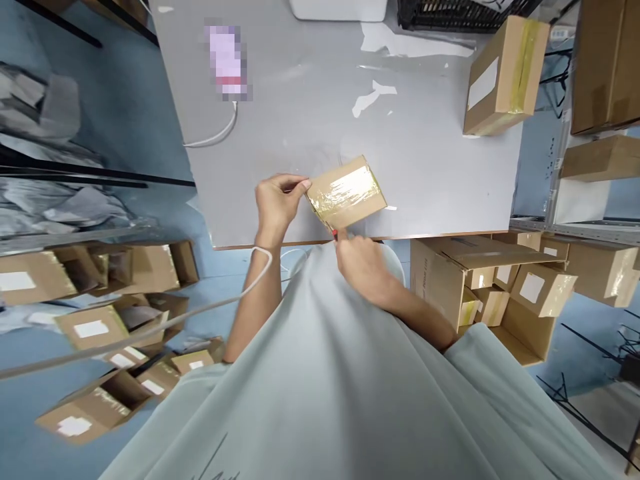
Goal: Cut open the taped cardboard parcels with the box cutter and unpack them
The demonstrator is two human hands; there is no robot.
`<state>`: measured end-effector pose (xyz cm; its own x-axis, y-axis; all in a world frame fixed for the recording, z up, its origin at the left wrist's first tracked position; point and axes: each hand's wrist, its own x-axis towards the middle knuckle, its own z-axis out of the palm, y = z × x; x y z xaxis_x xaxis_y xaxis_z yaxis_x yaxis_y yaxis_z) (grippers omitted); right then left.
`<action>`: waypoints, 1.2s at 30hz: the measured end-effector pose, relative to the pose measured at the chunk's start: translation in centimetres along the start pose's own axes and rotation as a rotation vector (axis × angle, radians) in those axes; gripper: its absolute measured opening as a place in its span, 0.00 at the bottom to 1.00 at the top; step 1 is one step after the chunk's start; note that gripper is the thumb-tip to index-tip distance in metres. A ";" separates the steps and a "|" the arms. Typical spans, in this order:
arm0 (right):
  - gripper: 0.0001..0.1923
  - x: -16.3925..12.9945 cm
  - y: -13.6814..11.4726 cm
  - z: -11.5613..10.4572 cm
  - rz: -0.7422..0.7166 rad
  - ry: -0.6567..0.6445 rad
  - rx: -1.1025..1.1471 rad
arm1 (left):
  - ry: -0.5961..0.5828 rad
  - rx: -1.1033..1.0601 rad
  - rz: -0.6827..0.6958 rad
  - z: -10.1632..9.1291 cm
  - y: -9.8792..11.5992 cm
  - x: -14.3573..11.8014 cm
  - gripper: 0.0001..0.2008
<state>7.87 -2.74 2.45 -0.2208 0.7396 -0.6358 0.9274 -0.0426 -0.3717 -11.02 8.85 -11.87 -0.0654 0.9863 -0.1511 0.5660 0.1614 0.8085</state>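
In the head view, the person's left hand (277, 207) pinches a small box (346, 193) at its left far corner, thumb and forefinger pressed together on the cardboard there. The box spreads out to the right of those fingers, above the near edge of the bench (280, 120); whether it rests on the surface or is slightly lifted cannot be told. Its long axis slants, running from the left fingers' side rightward and away from the person, so the short left end lies between the two hands. The right hand (364, 267) sits on the nearer side of the box, its fingers curled around a small red tool (335, 232), most of which is hidden in the grip. That tool is at the box's left near corner, just beyond the right fingers; whether it touches the cardboard is too small to tell. The left fingers are the ones in contact with the box, while the right fingers are just beside it. Clear tape (323, 200) and a white label (355, 180) cover its upper face, to the right of the left fingers. Farther out from both sets of fingers lie a torn white scrap (373, 97) and, well off to the right, a taller carton (510, 80). A white cable (215, 139) lies beyond the left fingers, toward the left.
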 end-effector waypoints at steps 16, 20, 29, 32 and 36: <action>0.23 5.1 12.7 -1.3 0.066 0.466 0.223 | -0.145 0.289 0.496 8.8 4.4 -2.6 0.24; 0.23 5.9 11.8 -0.8 0.093 0.446 0.218 | -0.192 0.290 0.525 8.3 3.8 -2.4 0.24; 0.24 6.7 10.8 -0.4 0.172 0.473 0.207 | -0.186 0.240 0.541 8.6 3.6 -2.9 0.25; 0.25 6.7 10.5 -0.6 0.189 0.467 0.187 | -0.192 0.221 0.546 8.6 3.6 -2.7 0.26; 0.25 6.4 10.0 -1.1 0.209 0.441 0.151 | -0.210 0.205 0.543 8.5 3.7 -2.5 0.26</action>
<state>16.02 2.29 -4.59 0.1431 0.9169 -0.3726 0.8771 -0.2919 -0.3815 -1.80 6.74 -13.29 0.4275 0.8953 0.1255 0.6211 -0.3917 0.6788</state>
